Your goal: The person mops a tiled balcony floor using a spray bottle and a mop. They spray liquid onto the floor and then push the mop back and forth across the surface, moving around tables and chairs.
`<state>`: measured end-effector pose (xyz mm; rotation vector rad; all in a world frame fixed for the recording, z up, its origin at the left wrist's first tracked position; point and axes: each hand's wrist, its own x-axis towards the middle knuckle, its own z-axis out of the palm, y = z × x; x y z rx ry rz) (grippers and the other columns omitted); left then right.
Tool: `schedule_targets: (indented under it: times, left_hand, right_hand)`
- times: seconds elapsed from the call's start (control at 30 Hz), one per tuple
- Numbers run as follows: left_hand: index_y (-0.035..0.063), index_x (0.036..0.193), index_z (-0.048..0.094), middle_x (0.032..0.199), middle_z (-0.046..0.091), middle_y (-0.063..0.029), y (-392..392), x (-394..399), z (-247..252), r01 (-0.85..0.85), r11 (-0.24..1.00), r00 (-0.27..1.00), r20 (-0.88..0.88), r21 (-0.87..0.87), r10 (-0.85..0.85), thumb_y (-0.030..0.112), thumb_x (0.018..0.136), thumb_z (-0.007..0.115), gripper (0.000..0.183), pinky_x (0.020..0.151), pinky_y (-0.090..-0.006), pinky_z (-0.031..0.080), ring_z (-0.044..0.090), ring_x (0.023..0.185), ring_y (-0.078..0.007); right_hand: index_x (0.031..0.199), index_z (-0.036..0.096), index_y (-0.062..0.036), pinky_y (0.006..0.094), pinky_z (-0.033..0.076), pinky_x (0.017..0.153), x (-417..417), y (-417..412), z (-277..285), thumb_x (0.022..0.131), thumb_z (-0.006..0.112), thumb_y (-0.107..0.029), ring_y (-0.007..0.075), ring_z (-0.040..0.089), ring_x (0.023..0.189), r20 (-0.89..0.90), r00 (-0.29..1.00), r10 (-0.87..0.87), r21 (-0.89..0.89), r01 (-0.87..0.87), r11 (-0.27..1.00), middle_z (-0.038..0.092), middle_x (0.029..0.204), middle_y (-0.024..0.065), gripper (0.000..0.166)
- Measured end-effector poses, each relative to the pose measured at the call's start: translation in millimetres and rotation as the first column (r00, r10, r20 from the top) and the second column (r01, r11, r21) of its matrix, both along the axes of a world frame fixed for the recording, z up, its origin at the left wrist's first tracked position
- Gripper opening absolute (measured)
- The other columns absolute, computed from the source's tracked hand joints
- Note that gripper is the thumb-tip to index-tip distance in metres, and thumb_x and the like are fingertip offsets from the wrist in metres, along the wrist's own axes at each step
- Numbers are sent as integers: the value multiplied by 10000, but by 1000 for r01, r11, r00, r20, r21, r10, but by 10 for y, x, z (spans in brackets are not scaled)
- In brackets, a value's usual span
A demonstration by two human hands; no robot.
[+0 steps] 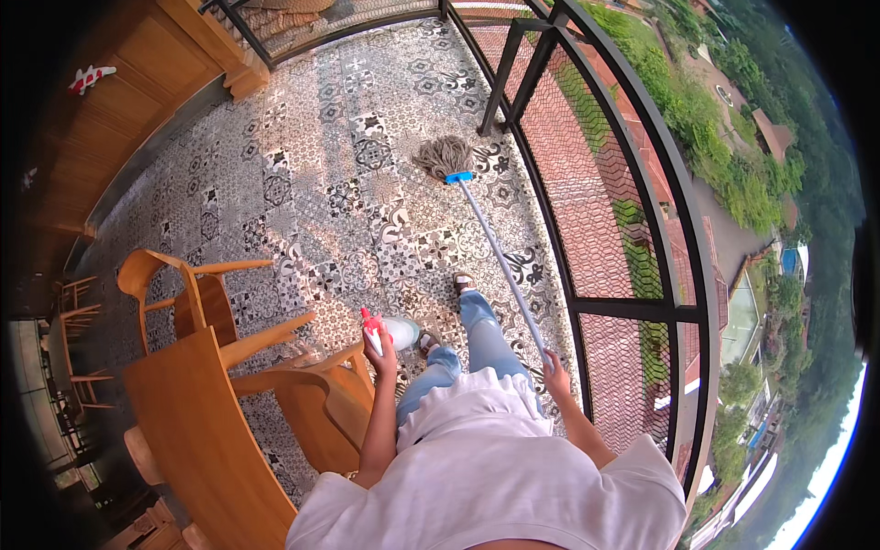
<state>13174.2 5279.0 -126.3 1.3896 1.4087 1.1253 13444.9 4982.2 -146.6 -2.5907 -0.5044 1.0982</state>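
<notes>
My left hand [382, 354] is closed around the neck of a spray bottle [399, 331] with a red and white trigger head and a pale translucent body. Low on the right, my right hand [554, 375] grips the upper end of a mop handle [505, 268]. The handle slopes away to a blue clamp. Beyond it, the grey string mop head [445, 157] rests on the patterned tile floor [323, 185], close to the railing.
A black metal railing with wire mesh [584, 172] runs along the right, above rooftops and trees. Wooden chairs [323, 405] and a wooden table [199, 433] crowd the left side. Behind them stands a wood-panelled counter [148, 75] with fish decorations.
</notes>
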Motion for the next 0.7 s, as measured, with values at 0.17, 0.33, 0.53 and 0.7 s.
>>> schedule_targets:
  times: [0.17,0.33,0.53,0.7]
  left_hand:
    - [0,912,501,853,579,-112,143,71,77,29,999,994,105,-33,-26,155,843,492,170,720,-312,437,567,782,-194]
    - [19,850,490,681,535,-59,522,195,297,173,981,961,235,-90,-148,205,823,522,191,420,-215,439,521,507,-114]
    - [94,791,515,637,526,-23,630,176,665,454,692,889,334,-561,-313,334,768,580,249,442,-229,418,519,533,-104]
    - [86,801,527,662,537,-16,371,318,595,407,592,913,329,-696,-241,345,724,628,289,496,-227,477,561,571,-120]
  right_hand:
    - [1198,397,-276,429,424,597,-1165,-1561,422,837,431,-191,368,565,669,85,994,-62,119,52,992,590,750,178,372]
    - [1160,467,-229,355,432,572,-1341,-1537,524,818,450,-188,270,576,602,85,982,-171,232,148,961,594,740,151,344]
    - [1151,502,-207,254,394,457,-481,-557,330,804,498,-162,79,468,485,32,972,-235,214,223,951,490,574,19,350]
    - [1154,497,-207,259,366,371,497,351,-49,812,478,-171,103,436,414,80,984,-161,376,120,919,485,556,27,344]
